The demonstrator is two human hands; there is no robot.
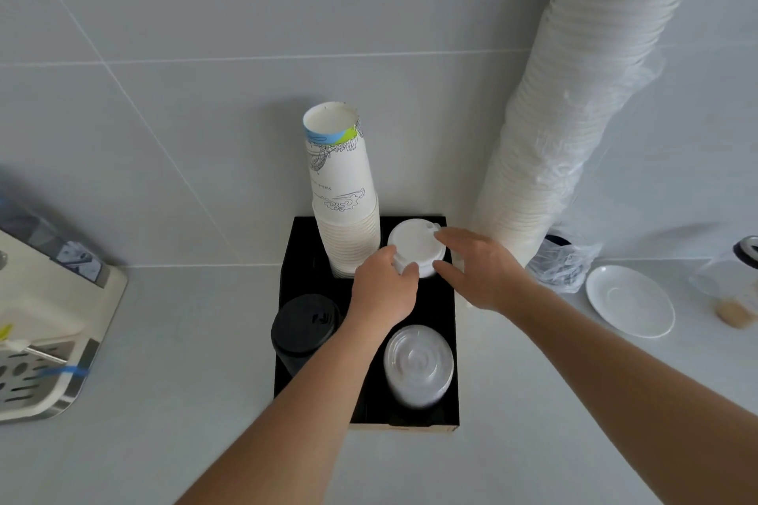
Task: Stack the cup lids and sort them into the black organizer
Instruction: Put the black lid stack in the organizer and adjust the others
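The black organizer (pixel 447 312) stands against the wall with four compartments. A stack of white lids (pixel 414 244) sits in its back right compartment. My left hand (pixel 385 287) grips the stack's near left side with thumb and fingers. My right hand (pixel 480 266) is on the stack's right side, fingers spread around it and touching its rim. A stack of black lids (pixel 303 330) fills the front left compartment and a stack of clear lids (pixel 418 365) the front right. Printed paper cups (pixel 342 193) stand stacked upside down in the back left compartment.
A tall sleeve of white lids in plastic wrap (pixel 574 115) leans against the wall at the right. A white saucer (pixel 629 299) and a glass jar (pixel 734 283) sit further right. A cream coffee machine (pixel 45 324) stands at the left.
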